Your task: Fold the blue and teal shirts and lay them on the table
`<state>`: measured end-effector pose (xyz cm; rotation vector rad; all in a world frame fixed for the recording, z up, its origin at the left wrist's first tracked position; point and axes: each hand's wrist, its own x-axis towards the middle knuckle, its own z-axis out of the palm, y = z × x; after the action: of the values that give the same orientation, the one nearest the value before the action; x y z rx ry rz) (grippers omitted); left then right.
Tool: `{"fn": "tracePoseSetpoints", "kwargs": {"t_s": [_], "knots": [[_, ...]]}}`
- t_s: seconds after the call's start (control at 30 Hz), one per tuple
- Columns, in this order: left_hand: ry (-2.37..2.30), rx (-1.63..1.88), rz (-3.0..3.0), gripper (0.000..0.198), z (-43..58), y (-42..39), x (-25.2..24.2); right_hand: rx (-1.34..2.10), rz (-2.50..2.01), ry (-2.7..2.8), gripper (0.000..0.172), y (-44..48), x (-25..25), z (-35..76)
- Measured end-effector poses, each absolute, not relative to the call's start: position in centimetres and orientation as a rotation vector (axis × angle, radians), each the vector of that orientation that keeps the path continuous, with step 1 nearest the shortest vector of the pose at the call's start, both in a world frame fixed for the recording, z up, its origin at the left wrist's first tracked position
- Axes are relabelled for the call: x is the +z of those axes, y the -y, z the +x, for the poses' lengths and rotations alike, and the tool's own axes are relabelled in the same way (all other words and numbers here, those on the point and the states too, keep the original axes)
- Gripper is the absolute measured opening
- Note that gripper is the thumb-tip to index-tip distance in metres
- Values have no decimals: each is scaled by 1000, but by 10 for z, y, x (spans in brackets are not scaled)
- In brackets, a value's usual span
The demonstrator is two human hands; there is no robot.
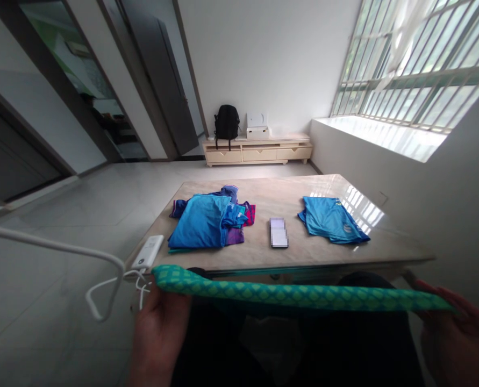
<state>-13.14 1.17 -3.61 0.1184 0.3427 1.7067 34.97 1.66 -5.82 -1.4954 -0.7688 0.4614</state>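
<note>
A green garment (287, 298) with a lighter scale-like pattern is stretched in a long band across my lap, just before the table's near edge. What kind of garment it is, I cannot tell. My left hand (162, 322) grips its left end, fingers partly behind the cloth. At the other end, my right hand (459, 328) is closed on the fabric, dim and a little blurred. Beyond, on the table, lies a pile of blue and purple clothes (202, 217) to the left. Folded blue clothing (330, 219) lies to the right.
A phone (278, 233) lies on the stone-topped table (271, 196) between the clothes. A white power bank (148, 251) with a cable rests at its left corner, near a white curved tube (62, 244). A backpack (227, 122) stands on the low cabinet (259, 153) behind.
</note>
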Motion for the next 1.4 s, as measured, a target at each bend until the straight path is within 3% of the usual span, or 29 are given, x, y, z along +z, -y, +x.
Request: {"fn": "tracePoseSetpoints", "kwargs": {"t_s": [0.1, 0.17, 0.33, 0.47, 0.53, 0.77, 1.1, 1.4], "knots": [[-502, 1717, 14, 68, -125, -12, -27, 636, -1357, 536, 32, -23, -49, 341], [-657, 1680, -44, 64, -113, -12, -19, 687, -1279, 540, 35, -27, -47, 341], [-967, 1513, 80, 10, -56, -12, -12, 721, -1051, 1022, 32, -28, -37, 317], [-850, 1249, 619, 30, -9, -10, -14, 1107, -820, 1431, 11, -18, -21, 263], [-777, 1044, 892, 32, 6, -8, -11, 1228, -777, 1544, 9, -14, -15, 239], [-936, 916, 1321, 34, 21, -1, -1, 1010, -861, 1682, 5, -16, -13, 219], [-1122, 947, 1616, 23, 27, -1, -13, 1112, -1203, 1694, 15, -20, -13, 222], [-1120, 898, 1732, 39, 28, -2, -15, 1025, -1075, 1803, 12, -23, -21, 223]]}}
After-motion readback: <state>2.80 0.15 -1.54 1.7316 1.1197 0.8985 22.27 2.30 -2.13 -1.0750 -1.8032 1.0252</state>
